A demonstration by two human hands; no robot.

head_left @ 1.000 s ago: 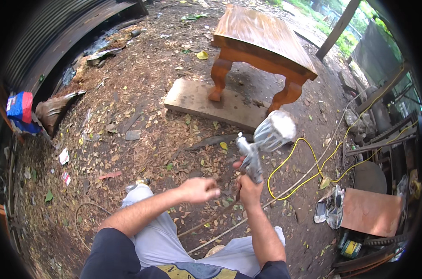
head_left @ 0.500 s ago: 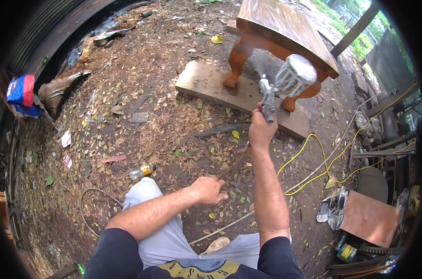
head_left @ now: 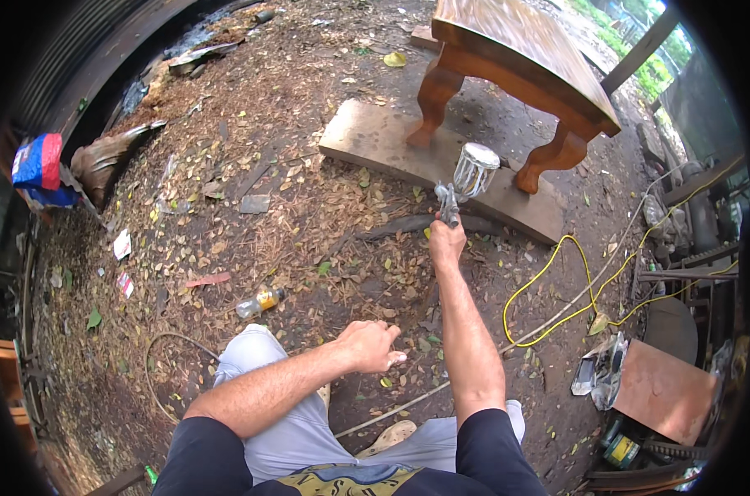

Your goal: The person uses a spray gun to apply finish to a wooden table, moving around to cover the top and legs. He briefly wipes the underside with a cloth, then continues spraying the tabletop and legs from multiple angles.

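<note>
My right hand (head_left: 446, 244) grips a metal spray gun (head_left: 448, 202), held out at arm's length below the wooden table, its paint-spattered white cup (head_left: 477, 169) tilted to the right. My left hand (head_left: 368, 343) hangs over the leafy ground, fingers bent and apart, with nothing visible in them. The orange-brown table (head_left: 515, 50) stands on a wide, flat board (head_left: 350, 132), its glossy top at the far edge of the view. A hose (head_left: 391, 409) runs diagonally behind my right forearm.
A plastic bottle (head_left: 259, 303) lies beside my knee. A yellow cord (head_left: 549, 335) loops to the right, near a copper-coloured sheet (head_left: 664, 388) and piled scrap. Corrugated metal (head_left: 69, 58) and a red-and-blue bag (head_left: 40, 165) are at left; a wooden post (head_left: 640, 50) stands back right.
My right hand pushed the gun forward and up, then moved slightly left and down; spray seen half a second ago is no longer visible. My left hand shifted right, its fingers spreading.
</note>
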